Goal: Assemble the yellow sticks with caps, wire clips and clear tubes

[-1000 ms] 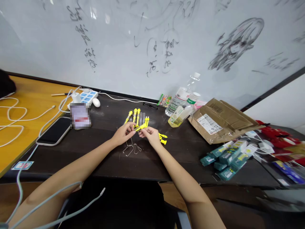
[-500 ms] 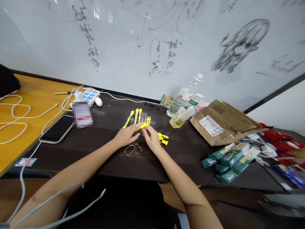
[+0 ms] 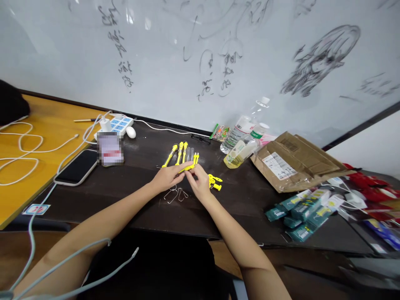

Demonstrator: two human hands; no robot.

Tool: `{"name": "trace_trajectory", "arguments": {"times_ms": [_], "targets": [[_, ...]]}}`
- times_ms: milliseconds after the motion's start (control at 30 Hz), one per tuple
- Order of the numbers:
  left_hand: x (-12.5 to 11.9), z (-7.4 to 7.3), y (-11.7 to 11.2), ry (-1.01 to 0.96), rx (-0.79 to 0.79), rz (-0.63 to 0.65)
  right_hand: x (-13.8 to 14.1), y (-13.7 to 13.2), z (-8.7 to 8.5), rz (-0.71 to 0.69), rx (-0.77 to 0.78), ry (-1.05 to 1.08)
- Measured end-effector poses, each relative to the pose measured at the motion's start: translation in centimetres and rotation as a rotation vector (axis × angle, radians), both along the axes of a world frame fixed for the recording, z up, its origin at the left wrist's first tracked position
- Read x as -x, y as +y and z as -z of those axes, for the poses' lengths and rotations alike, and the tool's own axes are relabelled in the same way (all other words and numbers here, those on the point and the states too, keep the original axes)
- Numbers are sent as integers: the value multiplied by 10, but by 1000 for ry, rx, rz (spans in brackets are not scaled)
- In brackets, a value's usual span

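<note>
Both of my hands meet over the dark table around a slim yellow plastic piece. My left hand grips its left part, and the fingers of my right hand pinch its right end. Just beyond them lie several yellow rods with clear tubes, beside bare clear tubes and small yellow parts. Bent metal wire hooks rest on the near side of my hands. To the right of my right hand sits a small group of loose yellow parts.
Right of my hands stand plastic bottles, a brown cardboard parcel and green boxes. On the left are a black-screened phone, a power strip and white cables. Glasses lie near the whiteboard.
The whole view has shifted slightly to the right. My hands stay together on the yellow piece, with only small finger movements.
</note>
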State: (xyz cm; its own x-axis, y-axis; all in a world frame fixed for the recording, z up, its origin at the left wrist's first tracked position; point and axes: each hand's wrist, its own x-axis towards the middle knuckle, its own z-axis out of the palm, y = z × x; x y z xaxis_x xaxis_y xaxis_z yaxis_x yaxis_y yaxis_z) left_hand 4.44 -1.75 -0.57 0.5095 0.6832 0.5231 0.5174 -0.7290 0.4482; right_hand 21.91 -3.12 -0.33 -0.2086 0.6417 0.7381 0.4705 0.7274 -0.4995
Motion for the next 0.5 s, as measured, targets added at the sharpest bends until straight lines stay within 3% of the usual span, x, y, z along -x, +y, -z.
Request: {"name": "trace_trajectory", "arguments": {"times_ms": [133,500], "targets": [[-1,2,1,7,-4,-29,1,-1,-1,-22,3,28],[-3,-3,2,-27,88,40,-2,1,2,-60,20,26]]}}
